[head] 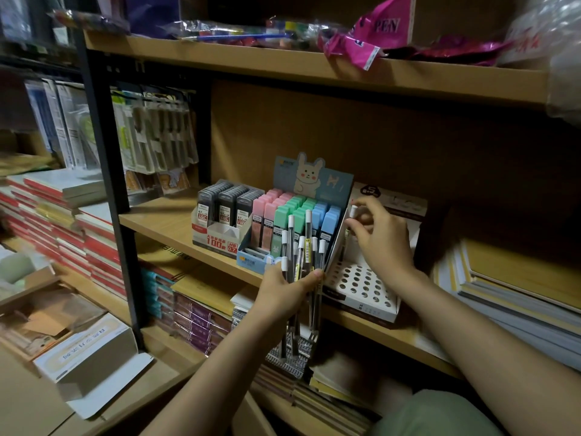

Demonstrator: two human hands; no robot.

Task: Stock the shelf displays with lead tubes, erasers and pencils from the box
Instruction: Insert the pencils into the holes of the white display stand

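My left hand (287, 292) grips a bunch of slim clear lead tubes (301, 247) with white caps, held upright in front of the middle shelf. My right hand (379, 236) pinches one single lead tube (353, 212) by its white cap, over the white display stand with round holes (361, 283) on the shelf. To the left of that stand sits a bunny display (292, 221) of pink, green and blue cases, then a tray of dark lead cases (224, 209).
An open white cardboard box (91, 357) lies at lower left on a brown surface. Stacked notebooks (515, 294) fill the shelf to the right of the stand. Red-edged books (63, 221) are piled at left. Packaged pens hang behind the dark shelf post (107, 171).
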